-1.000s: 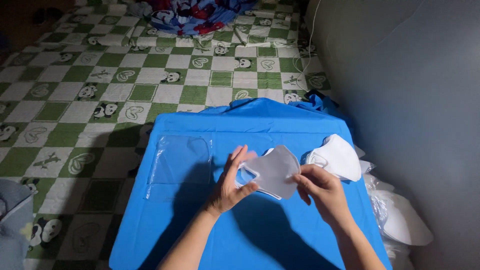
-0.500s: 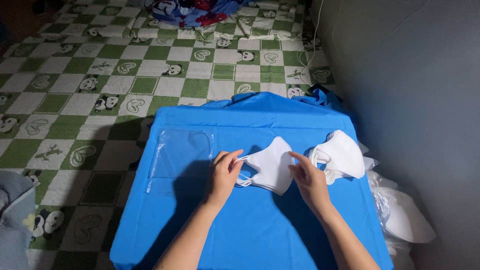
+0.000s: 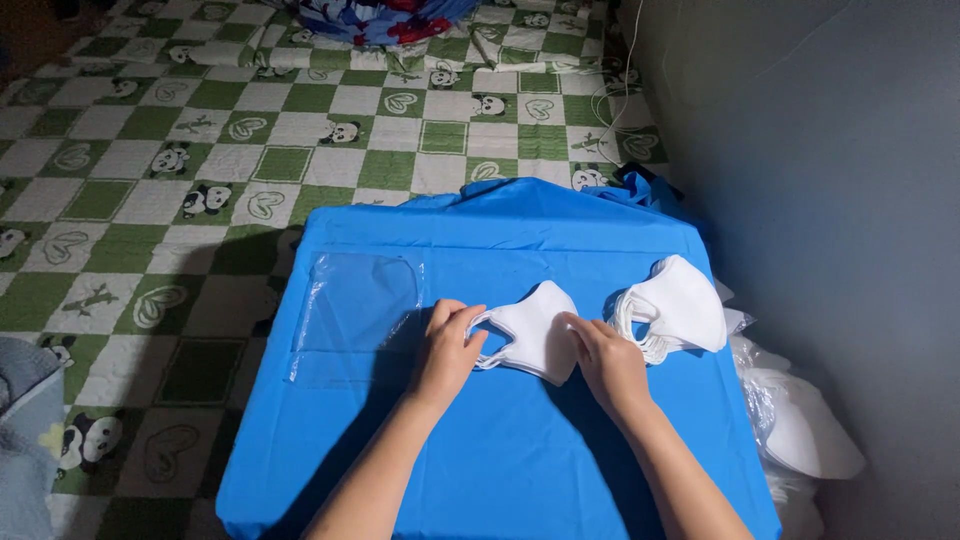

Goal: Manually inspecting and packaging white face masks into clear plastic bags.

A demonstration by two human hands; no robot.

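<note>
A small stack of white face masks (image 3: 533,334) lies flat on the blue cloth-covered table (image 3: 500,450). My left hand (image 3: 448,350) pinches the ear loops at the stack's left edge. My right hand (image 3: 608,362) presses fingertips on the stack's right edge. A second pile of white masks (image 3: 680,305) lies to the right, apart from my hands. A clear plastic bag (image 3: 360,310) lies flat to the left of my left hand.
More white masks in clear bags (image 3: 800,420) are heaped beside the table's right edge by the grey wall. A green and white checkered mat with panda prints (image 3: 250,150) covers the floor beyond. A grey-blue bundle (image 3: 25,440) sits lower left.
The mask stack was held up between both hands a second ago; now it rests flat on the blue cloth with my hands on its edges.
</note>
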